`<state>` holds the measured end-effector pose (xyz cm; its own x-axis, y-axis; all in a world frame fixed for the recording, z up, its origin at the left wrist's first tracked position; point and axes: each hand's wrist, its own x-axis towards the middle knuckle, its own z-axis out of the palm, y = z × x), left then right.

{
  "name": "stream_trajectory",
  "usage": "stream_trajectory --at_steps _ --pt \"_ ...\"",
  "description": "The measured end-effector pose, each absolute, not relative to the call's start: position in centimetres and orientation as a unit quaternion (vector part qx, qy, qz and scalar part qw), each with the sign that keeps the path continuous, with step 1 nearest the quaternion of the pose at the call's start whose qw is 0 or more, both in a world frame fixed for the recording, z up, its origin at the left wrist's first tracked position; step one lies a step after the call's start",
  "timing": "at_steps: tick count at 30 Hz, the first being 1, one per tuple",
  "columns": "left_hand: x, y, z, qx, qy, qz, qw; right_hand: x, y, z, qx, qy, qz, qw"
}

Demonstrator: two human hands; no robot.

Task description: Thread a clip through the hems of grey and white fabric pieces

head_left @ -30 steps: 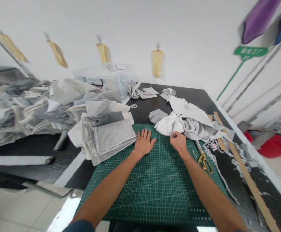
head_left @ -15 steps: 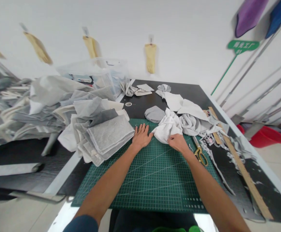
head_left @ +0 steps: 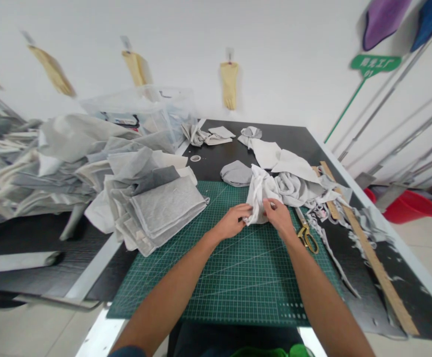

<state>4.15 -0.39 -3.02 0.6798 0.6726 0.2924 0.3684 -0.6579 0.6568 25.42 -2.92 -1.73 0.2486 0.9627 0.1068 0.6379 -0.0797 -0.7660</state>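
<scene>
A crumpled white cloth (head_left: 259, 186) lies at the far edge of the green cutting mat (head_left: 238, 277). My left hand (head_left: 234, 220) has its fingers closed on the cloth's left edge. On the near side of the same cloth, my right hand (head_left: 277, 215) pinches a fold. Just right of that hand rest gold-handled scissors (head_left: 307, 238), their blades pointing away. Behind the white cloth sits a bunched grey cloth (head_left: 236, 173), and a rolled-up grey cloth (head_left: 292, 188) touches its right side.
Left of the mat is a stack of folded grey cloths (head_left: 167, 203), with a large fabric heap (head_left: 60, 168) beyond. A clear plastic box (head_left: 175, 114) stands behind. Fabric scraps and a wooden strip (head_left: 372, 263) lie along the right edge. A tape roll (head_left: 195, 158) is at the back.
My left hand has left the mat beside the folded stack and moved right onto the white cloth. My right hand has drawn the cloth nearer and bunched it up.
</scene>
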Motion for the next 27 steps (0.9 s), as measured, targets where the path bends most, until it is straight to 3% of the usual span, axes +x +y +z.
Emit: stream_trajectory --at_steps 5,9,11,13,15,19,21,27 --pt "2.8 -1.3 -2.2 0.895 0.287 0.199 0.277 25.0 -3.2 -2.1 -0.627 -0.605 0.254 0.420" --pt "0.3 -0.4 -2.0 0.874 0.392 0.187 0.216 25.4 -4.7 -0.7 -0.536 -0.652 0.302 0.444" --pt "-0.8 0.4 -2.2 0.838 0.475 0.191 0.190 25.3 -5.6 0.3 -0.463 -0.692 0.387 0.398" --pt "-1.6 1.1 -2.1 0.815 0.509 0.199 0.193 24.9 -6.3 0.9 -0.384 -0.730 0.486 0.288" --pt "-1.7 1.4 -1.9 0.812 0.507 0.205 0.205 24.4 -6.5 0.9 -0.377 -0.727 0.510 0.266" --pt "-0.9 0.8 -1.1 0.798 0.501 0.241 0.232 24.1 -5.2 -0.5 -0.566 -0.649 0.304 0.408" --pt "-0.4 0.4 -0.9 0.787 0.509 0.239 0.255 24.2 -4.4 -1.3 -0.591 -0.652 0.206 0.429" --pt "0.5 0.2 -1.7 0.744 0.512 0.297 0.310 23.8 -4.4 -2.0 -0.598 -0.741 0.138 0.273"
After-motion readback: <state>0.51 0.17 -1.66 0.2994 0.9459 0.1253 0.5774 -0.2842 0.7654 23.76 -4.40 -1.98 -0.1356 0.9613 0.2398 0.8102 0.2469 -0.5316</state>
